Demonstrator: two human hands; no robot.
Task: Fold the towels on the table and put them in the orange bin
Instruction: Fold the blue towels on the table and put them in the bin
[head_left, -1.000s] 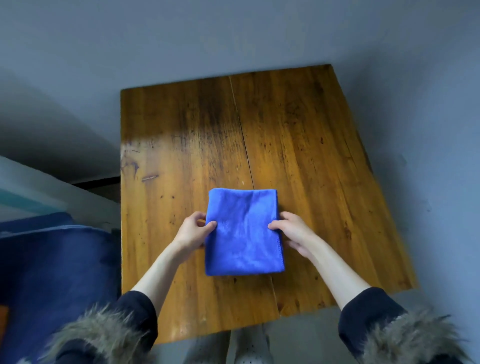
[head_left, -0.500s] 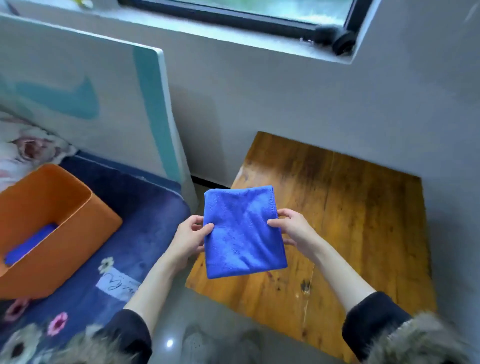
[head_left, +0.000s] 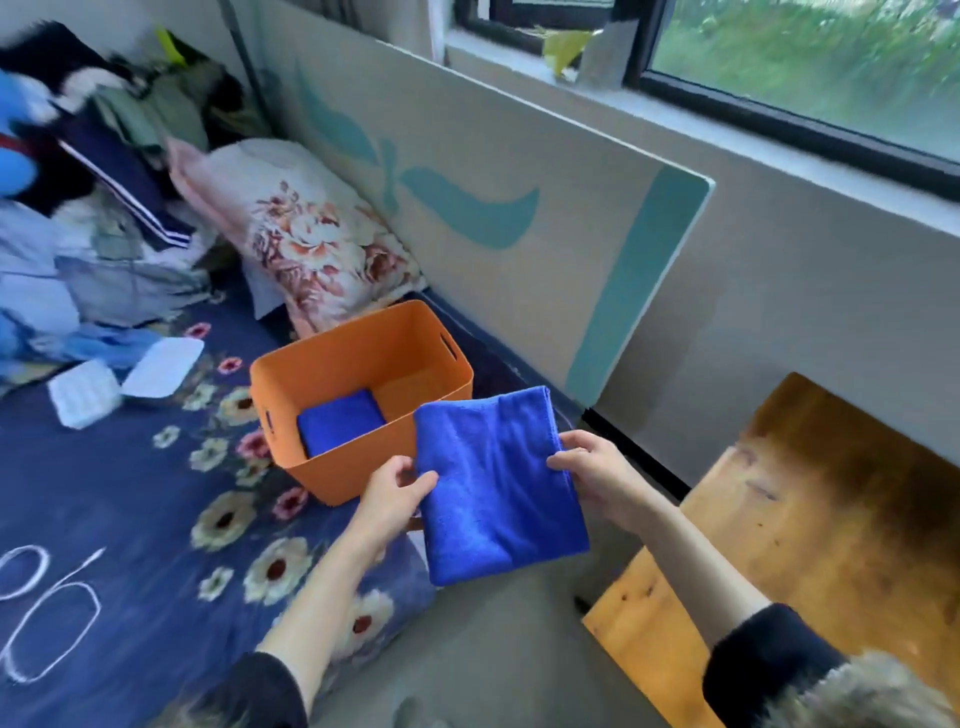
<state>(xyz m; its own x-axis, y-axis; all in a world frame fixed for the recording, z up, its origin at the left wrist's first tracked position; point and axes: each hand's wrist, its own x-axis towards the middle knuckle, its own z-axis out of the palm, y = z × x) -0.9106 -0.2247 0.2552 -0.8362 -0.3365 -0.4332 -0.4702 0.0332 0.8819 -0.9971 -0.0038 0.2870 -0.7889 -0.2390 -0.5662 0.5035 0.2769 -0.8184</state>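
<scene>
I am at the carrying step: the folding looks done and the folded blue towel (head_left: 498, 483) is in the air between the wooden worktop (head_left: 810, 530) and the orange bin (head_left: 332, 374), its far corner just overlapping the bin's near rim from where I look. My left hand (head_left: 392, 493) pinches the towel's left edge, thumb on top and fingers curled under; my right hand (head_left: 592, 467) grips the right edge the same way, though the fingers beneath are hidden, so I judge that grip partly by feel of the pose. The bin sits on the floral bed cover (head_left: 130, 519) with another blue towel (head_left: 340, 423) lying flat inside. Next I should bring this one over the opening, lower it level onto that towel, and let go with both hands together.
</scene>
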